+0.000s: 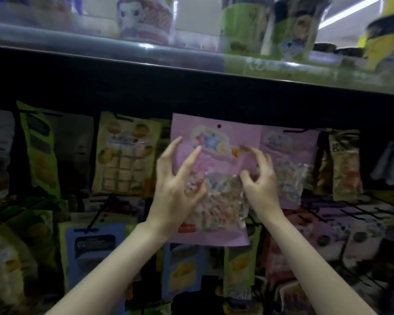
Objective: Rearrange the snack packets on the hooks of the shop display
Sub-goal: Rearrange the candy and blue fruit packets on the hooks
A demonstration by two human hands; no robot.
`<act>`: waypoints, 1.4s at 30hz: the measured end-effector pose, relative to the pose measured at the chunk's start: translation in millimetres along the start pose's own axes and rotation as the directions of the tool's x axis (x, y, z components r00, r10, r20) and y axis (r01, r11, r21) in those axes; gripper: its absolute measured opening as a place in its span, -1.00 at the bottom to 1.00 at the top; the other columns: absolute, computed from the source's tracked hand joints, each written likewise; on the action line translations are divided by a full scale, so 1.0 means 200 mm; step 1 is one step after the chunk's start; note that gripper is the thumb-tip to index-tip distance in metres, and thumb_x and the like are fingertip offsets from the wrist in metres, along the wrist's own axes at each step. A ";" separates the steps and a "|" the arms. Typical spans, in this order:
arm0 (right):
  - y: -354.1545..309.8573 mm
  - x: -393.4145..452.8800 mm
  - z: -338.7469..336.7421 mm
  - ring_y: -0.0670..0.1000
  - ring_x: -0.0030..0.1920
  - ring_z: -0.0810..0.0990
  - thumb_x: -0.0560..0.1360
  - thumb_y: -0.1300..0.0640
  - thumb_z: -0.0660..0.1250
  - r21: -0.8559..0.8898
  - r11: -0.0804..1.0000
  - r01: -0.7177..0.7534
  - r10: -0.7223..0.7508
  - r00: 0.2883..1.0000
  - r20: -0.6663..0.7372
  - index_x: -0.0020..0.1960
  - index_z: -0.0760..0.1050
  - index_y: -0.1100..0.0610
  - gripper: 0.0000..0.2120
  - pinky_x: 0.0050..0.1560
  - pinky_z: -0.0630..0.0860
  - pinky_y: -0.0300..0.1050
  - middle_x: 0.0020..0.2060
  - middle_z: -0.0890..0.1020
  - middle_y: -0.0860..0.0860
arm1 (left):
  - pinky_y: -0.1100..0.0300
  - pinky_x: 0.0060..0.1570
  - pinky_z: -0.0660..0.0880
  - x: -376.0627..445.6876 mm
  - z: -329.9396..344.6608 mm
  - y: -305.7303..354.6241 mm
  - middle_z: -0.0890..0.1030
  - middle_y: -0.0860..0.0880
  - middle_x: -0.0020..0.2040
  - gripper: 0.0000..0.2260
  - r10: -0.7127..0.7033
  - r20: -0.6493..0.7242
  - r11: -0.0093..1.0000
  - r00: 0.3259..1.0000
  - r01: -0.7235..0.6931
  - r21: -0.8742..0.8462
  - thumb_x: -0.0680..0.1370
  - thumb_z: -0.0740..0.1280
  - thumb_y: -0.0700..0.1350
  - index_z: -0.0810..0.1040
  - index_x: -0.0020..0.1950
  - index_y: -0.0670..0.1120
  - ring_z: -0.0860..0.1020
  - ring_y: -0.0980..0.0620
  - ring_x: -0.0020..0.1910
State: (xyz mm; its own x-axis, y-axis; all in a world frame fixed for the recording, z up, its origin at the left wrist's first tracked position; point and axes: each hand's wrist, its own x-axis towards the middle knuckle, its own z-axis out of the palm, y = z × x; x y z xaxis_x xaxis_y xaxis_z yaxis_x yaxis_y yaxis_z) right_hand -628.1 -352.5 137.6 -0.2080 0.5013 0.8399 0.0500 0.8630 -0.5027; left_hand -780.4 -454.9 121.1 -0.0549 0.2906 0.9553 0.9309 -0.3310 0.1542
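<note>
A pink packet (214,160) of sweets is in the middle of the display, just under the dark edge of the shelf (191,71). Its upper part is plain pink card with a small round hanging hole near the top edge and a pale cloud-shaped logo with coloured stars. Its lower part is a clear window full of small wrapped sweets in pastel pink, blue, white and yellow, and a small red label sits near the lower left corner. Whether the hole is on a hook cannot be told.

The left hand (175,189) is at the left side of the packet. Its thumb lies over the clear window and its long fingers spread up along the pink card, so it seems to hold the packet by that edge. The right hand (262,178) is at the right side, fingers curled like a claw with the tips on or just off the front of the packet; whether it really grips cannot be told.

Just behind and to the right hangs a second pink packet (289,164) of the same kind, partly covered by the first. To the left hangs a yellow packet (125,153) showing square biscuits, and farther left a green packet (41,146). Lower down is a blue packet (93,251). On the shelf above stand blurred tubs (293,28).
</note>
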 end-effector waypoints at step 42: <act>0.57 0.34 -0.81 0.23 0.16 0.45 0.60 0.20 0.16 -0.254 0.960 -0.119 0.116 0.993 -0.028 0.48 0.19 0.11 -0.54 0.10 0.33 -0.13 0.31 0.25 0.18 | 0.15 0.43 -0.20 0.50 1.15 0.53 -0.06 -0.11 0.54 -0.47 0.055 0.410 0.922 0.910 -0.204 0.329 0.60 -0.01 -0.02 -0.02 0.52 -0.17 -0.15 0.02 0.50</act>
State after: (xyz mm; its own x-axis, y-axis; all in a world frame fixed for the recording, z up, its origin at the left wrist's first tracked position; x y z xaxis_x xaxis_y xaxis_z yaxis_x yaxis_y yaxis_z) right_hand -479.0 -211.0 170.4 -0.1738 0.5992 0.7815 0.3208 0.7848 -0.5303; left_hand -604.3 -254.2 174.5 0.1491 0.6146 0.7746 0.9884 -0.0694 -0.1352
